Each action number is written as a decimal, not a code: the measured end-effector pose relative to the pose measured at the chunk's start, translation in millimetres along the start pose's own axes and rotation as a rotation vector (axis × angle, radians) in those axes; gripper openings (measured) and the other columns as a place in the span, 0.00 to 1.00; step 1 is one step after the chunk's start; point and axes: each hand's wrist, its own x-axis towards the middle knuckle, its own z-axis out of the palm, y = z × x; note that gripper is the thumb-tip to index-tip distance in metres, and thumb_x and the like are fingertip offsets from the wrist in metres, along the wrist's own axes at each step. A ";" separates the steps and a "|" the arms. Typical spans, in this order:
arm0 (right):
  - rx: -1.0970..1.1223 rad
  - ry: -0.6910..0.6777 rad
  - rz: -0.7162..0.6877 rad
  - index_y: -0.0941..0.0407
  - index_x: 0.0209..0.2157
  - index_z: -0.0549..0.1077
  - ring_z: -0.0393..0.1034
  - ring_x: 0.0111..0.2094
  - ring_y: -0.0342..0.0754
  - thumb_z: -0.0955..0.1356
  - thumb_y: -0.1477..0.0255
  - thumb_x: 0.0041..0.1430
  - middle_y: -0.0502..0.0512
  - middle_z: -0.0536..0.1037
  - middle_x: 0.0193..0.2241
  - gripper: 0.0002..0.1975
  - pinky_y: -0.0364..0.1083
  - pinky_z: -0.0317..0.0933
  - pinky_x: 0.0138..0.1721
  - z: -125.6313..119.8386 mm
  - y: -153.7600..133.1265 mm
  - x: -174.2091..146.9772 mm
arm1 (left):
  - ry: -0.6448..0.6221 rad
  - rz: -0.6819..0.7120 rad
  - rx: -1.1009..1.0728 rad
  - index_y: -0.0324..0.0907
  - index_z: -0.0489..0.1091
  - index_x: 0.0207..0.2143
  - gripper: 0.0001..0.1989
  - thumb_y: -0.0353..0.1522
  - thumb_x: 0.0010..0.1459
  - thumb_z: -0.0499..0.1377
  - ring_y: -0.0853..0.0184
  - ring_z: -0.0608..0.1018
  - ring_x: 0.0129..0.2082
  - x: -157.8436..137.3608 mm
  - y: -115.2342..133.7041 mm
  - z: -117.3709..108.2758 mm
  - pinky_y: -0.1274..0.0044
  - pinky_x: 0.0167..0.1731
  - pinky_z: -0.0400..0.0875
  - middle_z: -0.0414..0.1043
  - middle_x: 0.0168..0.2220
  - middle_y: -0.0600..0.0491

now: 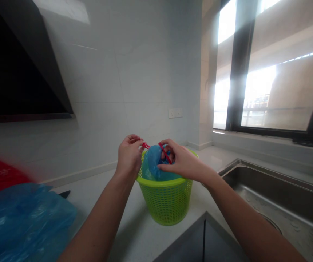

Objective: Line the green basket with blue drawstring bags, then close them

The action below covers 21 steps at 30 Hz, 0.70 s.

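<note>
A blue plastic bag [154,162] with a red drawstring [146,145] is bunched in the mouth of a lime-green mesh basket [167,203] on the counter. Over the basket's left rim, my left hand [129,154] is closed in a pinch on one end of the red drawstring. My right hand [182,163] is above the right side of the basket, its thumb and fingers curled around the bunched bag, where another length of the drawstring crosses. Part of that grip is hidden by the bag.
Another blue plastic bag [22,218] lies at the left beside a blurred red bag [0,174]. A steel sink [276,203] is set into the counter [91,207] on the right. A wall socket [175,112], a window and a dark range hood [22,65] surround the corner.
</note>
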 end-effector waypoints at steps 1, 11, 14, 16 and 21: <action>-0.015 0.002 0.004 0.52 0.51 0.68 0.66 0.31 0.45 0.73 0.64 0.53 0.49 0.76 0.31 0.24 0.44 0.55 0.32 0.6 0.5 0.3 | -0.015 0.042 -0.017 0.41 0.65 0.29 0.15 0.18 0.40 0.62 0.72 0.74 0.31 0.3 -0.5 -0.2 0.81 0.34 0.70 0.68 0.30 0.57; 0.163 0.101 0.140 0.54 0.43 0.75 0.67 0.24 0.43 0.64 0.67 0.63 0.48 0.76 0.22 0.11 0.44 0.57 0.28 1.6 10.6 8.6 | -0.544 0.158 0.198 0.41 0.71 0.32 0.12 0.21 0.44 0.63 0.63 0.76 0.47 -20.3 6.6 11.2 0.77 0.43 0.72 0.70 0.41 0.51; 0.268 0.111 0.177 0.55 0.42 0.76 0.67 0.22 0.43 0.67 0.64 0.60 0.49 0.75 0.22 0.12 0.43 0.57 0.25 2.1 13.2 10.0 | -0.593 0.271 0.290 0.43 0.73 0.37 0.17 0.18 0.46 0.60 0.61 0.73 0.53 -26.8 8.4 13.3 0.73 0.51 0.70 0.68 0.48 0.49; 0.311 0.144 0.188 0.56 0.40 0.76 0.67 0.22 0.43 0.69 0.63 0.58 0.49 0.75 0.22 0.12 0.43 0.57 0.25 2.2 15.4 10.4 | -0.632 0.376 0.408 0.45 0.75 0.42 0.23 0.16 0.47 0.57 0.60 0.70 0.57 -32.4 9.1 14.0 0.71 0.56 0.67 0.66 0.53 0.48; 0.366 0.198 0.221 0.58 0.36 0.77 0.65 0.23 0.42 0.70 0.68 0.54 0.52 0.78 0.27 0.10 0.44 0.57 0.26 -0.2 20.3 10.9 | -0.812 0.463 0.601 0.51 0.72 0.54 0.34 0.15 0.48 0.53 0.57 0.66 0.61 -47.2 13.3 15.5 0.67 0.54 0.70 0.59 0.63 0.47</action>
